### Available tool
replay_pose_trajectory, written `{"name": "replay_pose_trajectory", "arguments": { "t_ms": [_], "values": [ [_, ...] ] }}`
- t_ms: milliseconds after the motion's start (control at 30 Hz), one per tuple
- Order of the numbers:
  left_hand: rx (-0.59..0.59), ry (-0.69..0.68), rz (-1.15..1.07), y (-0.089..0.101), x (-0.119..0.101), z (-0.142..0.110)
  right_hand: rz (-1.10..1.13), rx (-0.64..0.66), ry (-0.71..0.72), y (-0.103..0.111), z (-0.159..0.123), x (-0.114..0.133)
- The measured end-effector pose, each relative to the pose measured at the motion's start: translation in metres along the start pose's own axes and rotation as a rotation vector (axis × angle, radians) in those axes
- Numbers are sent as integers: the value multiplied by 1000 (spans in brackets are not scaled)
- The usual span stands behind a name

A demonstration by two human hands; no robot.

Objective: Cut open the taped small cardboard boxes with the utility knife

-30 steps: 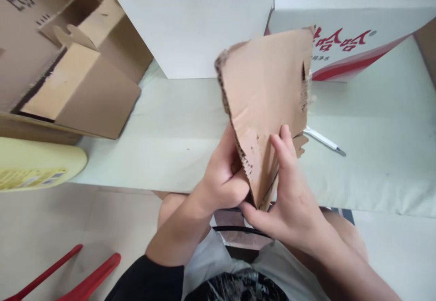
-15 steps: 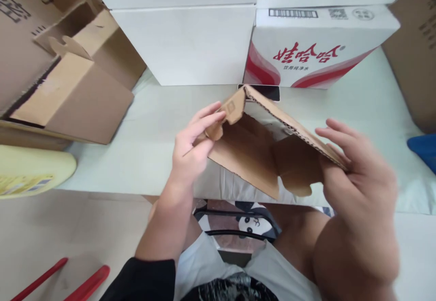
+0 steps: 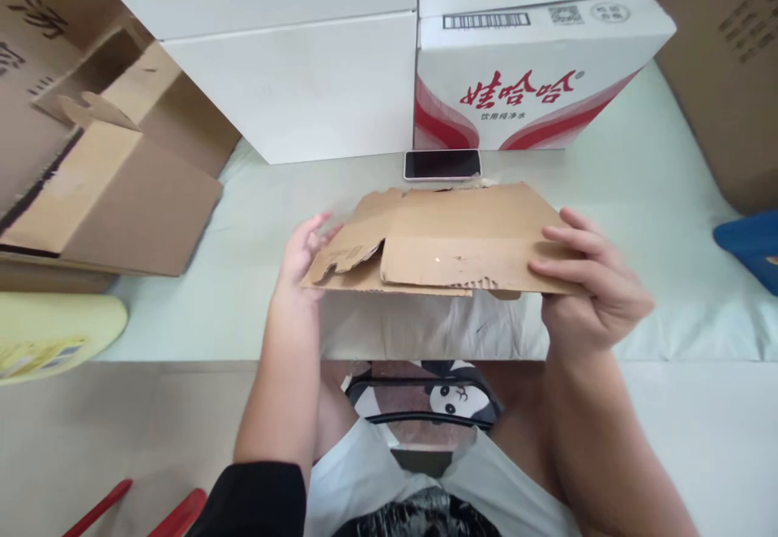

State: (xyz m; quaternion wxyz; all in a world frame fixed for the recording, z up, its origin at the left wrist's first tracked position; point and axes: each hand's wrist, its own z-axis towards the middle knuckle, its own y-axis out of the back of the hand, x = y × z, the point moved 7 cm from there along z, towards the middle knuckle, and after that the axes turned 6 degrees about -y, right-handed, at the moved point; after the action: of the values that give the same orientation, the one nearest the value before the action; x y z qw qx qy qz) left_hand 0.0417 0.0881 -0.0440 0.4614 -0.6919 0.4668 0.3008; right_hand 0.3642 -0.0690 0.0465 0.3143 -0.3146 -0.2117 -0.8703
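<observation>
A brown cardboard box (image 3: 468, 229), pressed nearly flat, is held level above the covered table (image 3: 243, 310). Its front edge is ragged, and a torn flap hangs loose at its left end. My left hand (image 3: 301, 257) holds that left end, partly hidden behind the cardboard. At the opposite end, my right hand (image 3: 589, 278) grips the edge, fingers on top and thumb below. Just beyond the box lies a phone (image 3: 442, 164) with a dark screen.
White cartons (image 3: 292, 91) and a red-and-white water carton (image 3: 523, 83) line the back. Opened cardboard boxes (image 3: 139, 205) stand on the left beside a pale yellow bottle (image 3: 61, 334). A blue object (image 3: 750, 249) and a large brown carton (image 3: 723, 75) are at the right.
The box has gone from tilted and gaping to level and nearly flat. My right hand has moved left with its edge, my left hand slightly left and down. The phone now shows fully.
</observation>
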Motion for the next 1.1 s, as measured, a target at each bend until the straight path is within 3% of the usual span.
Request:
{"name": "replay_pose_trajectory", "arguments": {
  "t_ms": [100,200,300,433,567,667,733,867,967,1033,1100],
  "values": [
    [142,98,84,-4,16,8,34,48,15,-4,-1,-5],
    [152,-21,131,3,9,12,23,91,-82,-6,-2,-20],
    [88,-205,110,15,-6,15,26,144,-306,-10,-6,-46],
    [5,-398,136,25,-22,18,254,213,-761,-23,-20,-81],
    [-4,-375,253,23,-19,19,283,390,-1072,-38,-35,-91],
    [24,-338,338,16,-13,18,336,630,-1154,-51,-46,-83],
    [20,-334,369,12,-11,17,372,678,-1199,-54,-51,-79],
    [11,-297,382,5,-11,15,391,580,-1278,-44,-54,-73],
    [12,-260,366,5,-12,15,349,461,-1237,-23,-43,-63],
    [4,-266,368,5,-12,14,286,189,-1125,7,-25,-57],
    [4,-286,396,4,-11,14,202,-200,-925,51,-7,-43]
  ]
}}
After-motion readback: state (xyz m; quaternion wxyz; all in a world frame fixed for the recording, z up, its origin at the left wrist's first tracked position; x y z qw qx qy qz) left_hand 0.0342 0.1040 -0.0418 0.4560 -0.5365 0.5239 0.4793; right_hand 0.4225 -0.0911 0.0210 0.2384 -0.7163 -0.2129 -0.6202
